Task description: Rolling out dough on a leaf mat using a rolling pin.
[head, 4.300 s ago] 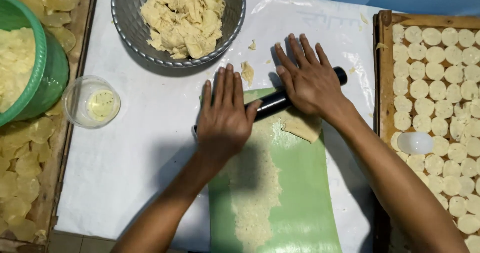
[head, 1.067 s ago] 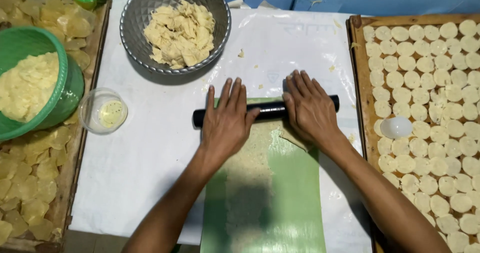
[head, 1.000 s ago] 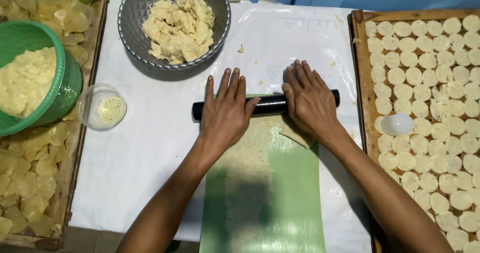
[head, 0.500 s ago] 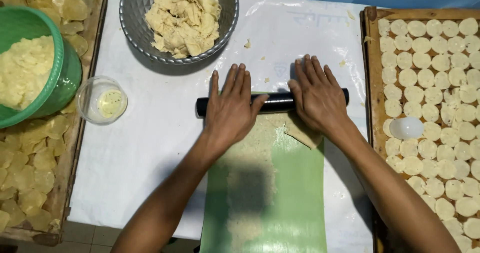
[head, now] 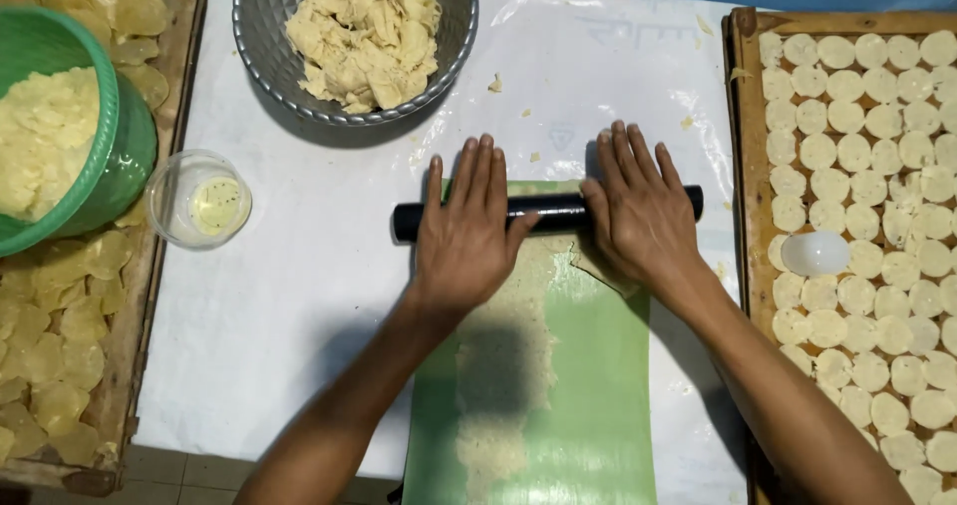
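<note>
Black round rolling pin (head: 546, 212) lies across the top of our long green sheet (head: 588, 385), on a thin strip of pale dough (head: 503, 365). Our left hand (head: 466, 231) and right hand (head: 643, 216) press flat on it, fingers straight, not gripping. Near us sit a grey metal bowl of dough scraps (head: 354, 36) and a wooden tray of small round dough circles (head: 867, 216).

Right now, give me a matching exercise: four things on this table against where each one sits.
Things:
1. rolling pin
2. metal bowl
3. green basket
4. wooden tray of dough discs

Places:
A. far left edge
B. under both hands
C. right side
D. top centre, holding dough scraps

Pairs: 1-B, 2-D, 3-A, 4-C
</note>
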